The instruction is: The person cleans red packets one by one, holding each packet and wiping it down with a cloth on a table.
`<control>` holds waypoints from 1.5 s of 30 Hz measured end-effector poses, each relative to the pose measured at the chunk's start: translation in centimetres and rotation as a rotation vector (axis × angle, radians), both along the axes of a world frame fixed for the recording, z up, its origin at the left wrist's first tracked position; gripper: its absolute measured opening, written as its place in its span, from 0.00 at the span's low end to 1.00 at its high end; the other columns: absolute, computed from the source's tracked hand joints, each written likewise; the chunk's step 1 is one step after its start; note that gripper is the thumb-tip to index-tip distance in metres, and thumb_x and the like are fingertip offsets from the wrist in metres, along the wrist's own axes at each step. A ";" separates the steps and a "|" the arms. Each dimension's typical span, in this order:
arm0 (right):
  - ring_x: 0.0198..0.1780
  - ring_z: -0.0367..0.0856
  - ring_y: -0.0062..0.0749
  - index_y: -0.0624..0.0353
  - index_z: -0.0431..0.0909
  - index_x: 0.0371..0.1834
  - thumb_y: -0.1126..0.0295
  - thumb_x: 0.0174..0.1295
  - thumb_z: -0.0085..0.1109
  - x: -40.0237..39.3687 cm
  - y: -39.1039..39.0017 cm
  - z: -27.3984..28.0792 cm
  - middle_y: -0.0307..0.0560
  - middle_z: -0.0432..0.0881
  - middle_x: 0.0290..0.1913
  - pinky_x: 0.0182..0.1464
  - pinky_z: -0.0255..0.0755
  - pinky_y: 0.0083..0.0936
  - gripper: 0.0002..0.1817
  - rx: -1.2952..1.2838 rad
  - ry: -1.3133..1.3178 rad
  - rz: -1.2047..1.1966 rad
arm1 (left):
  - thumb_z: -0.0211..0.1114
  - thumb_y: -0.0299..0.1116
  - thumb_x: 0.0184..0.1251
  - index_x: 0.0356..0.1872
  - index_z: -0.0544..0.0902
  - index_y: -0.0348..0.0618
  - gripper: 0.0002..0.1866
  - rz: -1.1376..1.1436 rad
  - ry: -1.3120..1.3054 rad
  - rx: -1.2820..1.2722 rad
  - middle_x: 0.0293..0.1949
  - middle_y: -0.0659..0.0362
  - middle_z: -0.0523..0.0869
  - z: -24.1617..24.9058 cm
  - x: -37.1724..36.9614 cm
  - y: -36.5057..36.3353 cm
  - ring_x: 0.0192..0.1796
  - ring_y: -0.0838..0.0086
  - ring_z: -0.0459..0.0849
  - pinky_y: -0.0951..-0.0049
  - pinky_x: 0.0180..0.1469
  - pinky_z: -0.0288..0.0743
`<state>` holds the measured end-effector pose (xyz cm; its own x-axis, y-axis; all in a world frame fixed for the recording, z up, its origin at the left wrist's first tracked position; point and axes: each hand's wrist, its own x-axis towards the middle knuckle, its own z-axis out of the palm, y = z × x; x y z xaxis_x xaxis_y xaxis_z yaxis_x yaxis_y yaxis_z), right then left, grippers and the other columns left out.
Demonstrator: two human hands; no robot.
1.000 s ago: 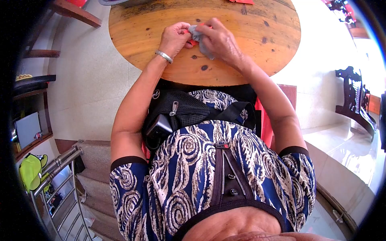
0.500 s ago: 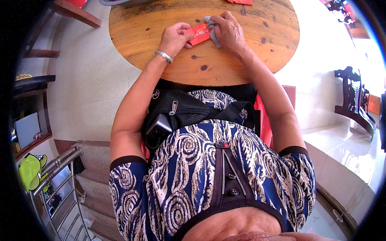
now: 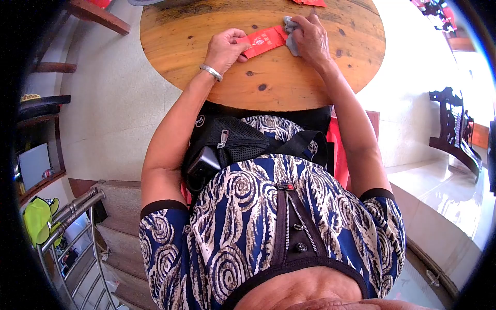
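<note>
A red paper envelope [image 3: 266, 41] with pale printing lies tilted on the round wooden table [image 3: 248, 85]. My left hand [image 3: 226, 49] pinches its left end between thumb and fingers. At the envelope's right end, my right hand [image 3: 311, 42] is closed on a crumpled grey cloth [image 3: 291, 41]. The cloth touches or nearly touches the envelope's edge. Part of the cloth is hidden under my right fingers.
More red paper [image 3: 310, 2] lies at the table's far edge, beside a grey rim of some container [image 3: 150, 2] at the far left. Wooden stool legs [image 3: 98, 16] stand left of the table. A metal stair railing [image 3: 77, 209] is at lower left, a dark carved chair [image 3: 454, 132] at right.
My right hand has slid to the right with the grey cloth, uncovering more of the red envelope and its printing. My left hand stays in place on the envelope's left end.
</note>
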<state>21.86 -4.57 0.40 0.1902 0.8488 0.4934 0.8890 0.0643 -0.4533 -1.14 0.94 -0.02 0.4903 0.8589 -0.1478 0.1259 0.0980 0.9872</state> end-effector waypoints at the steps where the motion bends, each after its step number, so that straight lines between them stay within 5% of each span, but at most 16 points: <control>1: 0.44 0.78 0.49 0.53 0.82 0.43 0.72 0.54 0.54 -0.1 -0.3 0.4 0.53 0.77 0.42 0.46 0.75 0.40 0.13 -0.007 0.020 0.026 | 0.66 0.25 0.60 0.46 0.78 0.35 0.14 -0.001 0.004 -0.006 0.33 0.59 0.84 0.1 0.0 0.0 0.29 0.81 0.82 0.83 0.27 0.79; 11: 0.42 0.78 0.48 0.54 0.80 0.43 0.75 0.53 0.57 -6.5 -2.2 1.5 0.51 0.75 0.39 0.44 0.75 0.38 0.14 0.009 0.016 0.408 | 0.65 0.26 0.62 0.47 0.79 0.38 0.12 -0.002 0.020 0.008 0.34 0.60 0.85 -0.6 0.1 0.2 0.31 0.81 0.83 0.83 0.28 0.79; 45: 0.45 0.78 0.50 0.51 0.82 0.46 0.71 0.55 0.54 -0.5 -0.3 0.5 0.53 0.76 0.42 0.49 0.74 0.40 0.15 -0.046 0.020 0.038 | 0.66 0.26 0.61 0.45 0.79 0.38 0.11 -0.013 -0.029 0.009 0.33 0.61 0.83 -0.8 0.0 0.3 0.30 0.81 0.82 0.83 0.28 0.80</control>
